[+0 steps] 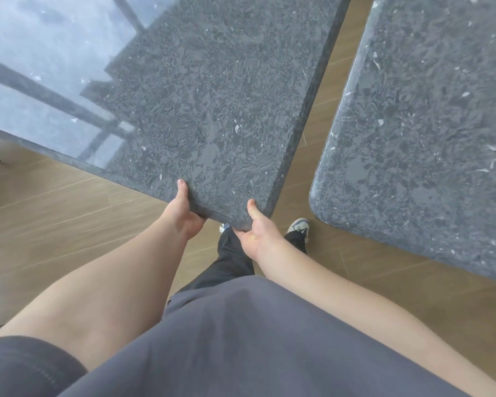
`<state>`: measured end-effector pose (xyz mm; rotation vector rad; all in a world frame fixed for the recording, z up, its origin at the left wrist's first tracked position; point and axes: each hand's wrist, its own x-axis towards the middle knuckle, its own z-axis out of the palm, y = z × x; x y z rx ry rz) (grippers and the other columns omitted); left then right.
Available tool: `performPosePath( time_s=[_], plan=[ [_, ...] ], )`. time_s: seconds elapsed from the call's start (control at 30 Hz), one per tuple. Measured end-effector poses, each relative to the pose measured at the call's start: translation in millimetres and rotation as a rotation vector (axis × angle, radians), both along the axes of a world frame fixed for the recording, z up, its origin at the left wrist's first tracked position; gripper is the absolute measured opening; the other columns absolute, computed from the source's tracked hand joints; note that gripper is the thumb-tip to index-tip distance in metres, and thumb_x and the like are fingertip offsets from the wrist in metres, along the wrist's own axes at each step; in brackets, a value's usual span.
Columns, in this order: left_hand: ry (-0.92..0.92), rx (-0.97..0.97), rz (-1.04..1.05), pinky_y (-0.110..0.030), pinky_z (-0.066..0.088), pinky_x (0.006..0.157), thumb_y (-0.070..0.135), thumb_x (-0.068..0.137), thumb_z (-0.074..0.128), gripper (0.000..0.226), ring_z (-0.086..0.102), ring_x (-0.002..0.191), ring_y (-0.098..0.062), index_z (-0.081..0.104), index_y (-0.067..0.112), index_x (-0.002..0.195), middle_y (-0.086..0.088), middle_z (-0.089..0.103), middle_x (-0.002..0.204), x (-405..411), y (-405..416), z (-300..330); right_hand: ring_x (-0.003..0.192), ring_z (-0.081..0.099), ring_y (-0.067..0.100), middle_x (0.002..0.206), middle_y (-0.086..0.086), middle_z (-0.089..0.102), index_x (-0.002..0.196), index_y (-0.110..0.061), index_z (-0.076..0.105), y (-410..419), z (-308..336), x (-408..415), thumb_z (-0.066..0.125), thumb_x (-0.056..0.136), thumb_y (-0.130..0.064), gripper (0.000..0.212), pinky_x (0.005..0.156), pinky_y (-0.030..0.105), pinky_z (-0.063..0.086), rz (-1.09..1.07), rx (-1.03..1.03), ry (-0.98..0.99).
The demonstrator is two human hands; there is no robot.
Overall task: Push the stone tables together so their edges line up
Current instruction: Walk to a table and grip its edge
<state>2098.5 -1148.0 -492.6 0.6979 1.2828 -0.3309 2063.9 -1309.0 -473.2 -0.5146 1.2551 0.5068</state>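
**Gap lies to the right of the held corner**

Both hands grip the near corner of the dark grey speckled stone table with the polished rectangular top (201, 104). The left hand (184, 209) has its thumb on top and its fingers curled under the near edge. The right hand (254, 229) does the same closer to the corner, thumb on the top surface.

The second dark grey speckled stone table with the rounded corner (418, 133) stands to the right of the held one, apart from it, with a strip of light brown wooden plank floor (318, 110) showing between the two. The facing long edges run away from the person and look not quite parallel. The right hand is the nearer one to the gap.

Judging from this, the held table must travel rightward, and probably swing a little, to close the strip evenly.
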Motion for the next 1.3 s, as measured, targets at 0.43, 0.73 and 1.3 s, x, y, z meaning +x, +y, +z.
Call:
performPosePath(
  time_s=[0.43,0.73,1.3],
  plan=[
    [0.06,0.026,0.017,-0.049,0.058,0.084,0.059,0.093,0.063,0.054,0.072,0.098,-0.03,0.061,0.01,0.112,-0.013,0.075,0.108,9,-77,1,0.106,0.068,0.033,0.124,0.015,0.068,0.128,-0.005,0.058,-78,-7,21,0.073,0.091,-0.02,0.043,0.091,0.051,0.056,0.046,-0.021,0.001],
    [0.077,0.037,0.029,-0.045,0.058,0.065,0.06,0.096,0.055,0.051,0.072,0.087,-0.029,0.061,0.01,0.105,-0.011,0.074,0.093,14,-87,11,0.107,0.069,0.035,0.124,0.017,0.07,0.131,-0.003,0.058,-84,-9,23,0.074,0.091,-0.017,0.045,0.091,0.053,0.057,0.051,0.012,-0.004],
    [0.079,0.001,0.097,-0.043,0.05,0.105,0.019,0.107,0.052,0.02,0.064,0.113,-0.031,0.056,0.005,0.121,-0.014,0.065,0.104,9,-95,42,0.1,0.066,0.032,0.124,0.016,0.067,0.131,-0.005,0.056,-91,-4,29,0.07,0.094,-0.024,0.043,0.099,0.052,0.053,0.129,0.024,0.007]
  ],
)
